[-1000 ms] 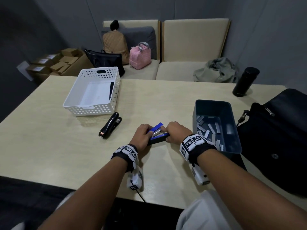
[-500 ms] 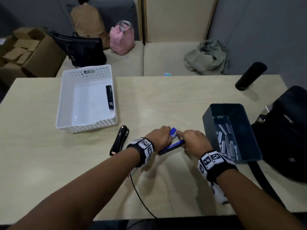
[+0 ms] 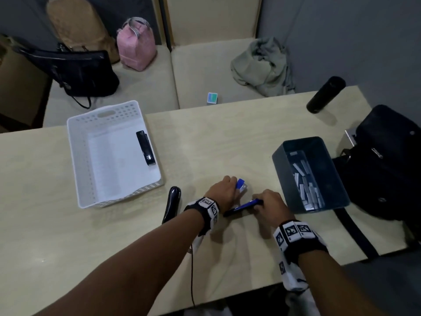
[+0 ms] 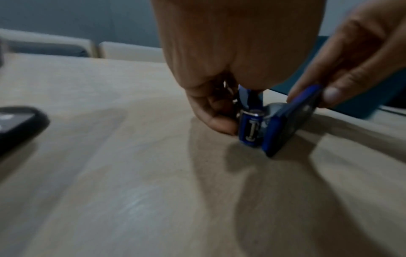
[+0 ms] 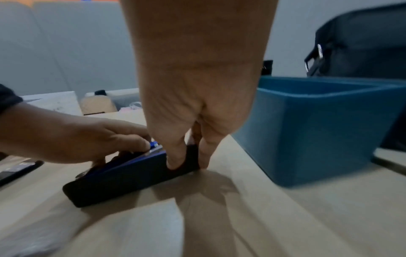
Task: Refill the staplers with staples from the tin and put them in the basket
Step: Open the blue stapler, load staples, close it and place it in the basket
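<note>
Now blue stapler spread wider; left hand grips top, right hand pinches base.

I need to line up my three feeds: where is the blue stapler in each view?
Head: blue stapler low centre on the table, between left hand and right hand.
Left wrist: right of centre, hinge end facing the camera.
Right wrist: lower left of centre, dark base lying on the table.
Shared landmark: the blue tin, behind the stapler in the left wrist view and at right in the right wrist view.
</note>
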The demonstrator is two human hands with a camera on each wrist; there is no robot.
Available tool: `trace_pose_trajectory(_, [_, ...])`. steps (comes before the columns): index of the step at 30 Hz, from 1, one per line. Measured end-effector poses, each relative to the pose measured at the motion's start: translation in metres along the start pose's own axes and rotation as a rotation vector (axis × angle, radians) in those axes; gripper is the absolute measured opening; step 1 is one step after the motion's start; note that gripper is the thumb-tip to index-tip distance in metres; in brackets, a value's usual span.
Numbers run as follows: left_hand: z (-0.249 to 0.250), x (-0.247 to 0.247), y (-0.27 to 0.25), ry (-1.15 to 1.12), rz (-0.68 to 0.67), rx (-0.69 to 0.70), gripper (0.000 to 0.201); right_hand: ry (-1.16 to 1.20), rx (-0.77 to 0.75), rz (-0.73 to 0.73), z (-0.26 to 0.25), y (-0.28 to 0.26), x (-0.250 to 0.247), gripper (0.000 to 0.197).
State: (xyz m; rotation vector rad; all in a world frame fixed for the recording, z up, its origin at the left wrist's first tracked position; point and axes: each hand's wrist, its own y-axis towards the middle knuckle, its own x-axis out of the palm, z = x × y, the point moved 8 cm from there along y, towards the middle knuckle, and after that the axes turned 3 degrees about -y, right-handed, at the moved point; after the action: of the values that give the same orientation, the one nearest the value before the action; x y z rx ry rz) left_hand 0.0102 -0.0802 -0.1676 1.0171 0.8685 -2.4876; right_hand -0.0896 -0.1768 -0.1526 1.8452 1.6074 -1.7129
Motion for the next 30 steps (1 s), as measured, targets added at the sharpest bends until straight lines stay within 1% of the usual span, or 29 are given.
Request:
trace_pose_trajectory(3, [0.009, 0.003, -0.006, 0.124, 0.061, 0.047, 0.042, 0.001, -0.044, -0.029, 0.003, -0.010, 0.005, 0.040])
trace_pose_trajectory(6, [0.013, 0.017, -0.012, 0.122, 0.086, 0.087, 0.053, 0.056, -0.133, -0.010, 0.017, -0.018, -0.003, 0.047])
trace_pose_trajectory(7, [0.009, 0.020, -0.013, 0.116, 0.113, 0.077, 0.052, 0.038, -0.178, -0.011, 0.021, -0.016, -0.007, 0.050])
trace_pose_trajectory(9, [0.007, 0.021, -0.011, 0.100, 0.186, 0.068, 0.043, -0.024, -0.246, -0.020, 0.038, -0.007, -0.012, 0.052])
trace_pose_trajectory(10, [0.006, 0.023, -0.010, 0.080, 0.197, 0.068, 0.040, -0.040, -0.273, -0.019, 0.044, -0.003, -0.014, 0.052])
trace_pose_trajectory(13, [0.001, 0.026, -0.011, 0.088, 0.270, 0.079, 0.036, 0.053, -0.373, -0.031, 0.057, 0.012, -0.015, 0.057])
trace_pose_trajectory(15, [-0.002, 0.026, -0.008, 0.094, 0.338, 0.080, 0.032, 0.041, -0.435, -0.064, 0.060, 0.030, -0.020, 0.061])
trace_pose_trajectory(17, [-0.003, 0.028, -0.008, 0.078, 0.356, 0.076, 0.030, -0.014, -0.467, -0.105, 0.055, 0.042, -0.023, 0.063])
trace_pose_trajectory(20, [-0.003, 0.029, -0.009, 0.077, 0.370, 0.072, 0.031, -0.039, -0.483, -0.180, 0.058, 0.052, -0.020, 0.060])
trace_pose_trajectory(24, [0.000, 0.028, -0.011, 0.075, 0.371, 0.072, 0.027, -0.003, -0.465, -0.170, 0.064, 0.048, -0.018, 0.052])
trace_pose_trajectory(26, [0.005, 0.025, -0.010, 0.076, 0.354, 0.088, 0.026, -0.026, -0.435, -0.183, 0.060, 0.046, -0.017, 0.048])
trace_pose_trajectory(28, [0.012, 0.024, -0.011, 0.090, 0.320, 0.099, 0.028, -0.035, -0.391, -0.263, 0.050, 0.046, -0.013, 0.053])
trace_pose_trajectory(30, [0.016, 0.022, -0.013, 0.072, 0.290, 0.087, 0.025, 0.091, -0.312, -0.364, 0.038, 0.047, -0.008, 0.061])
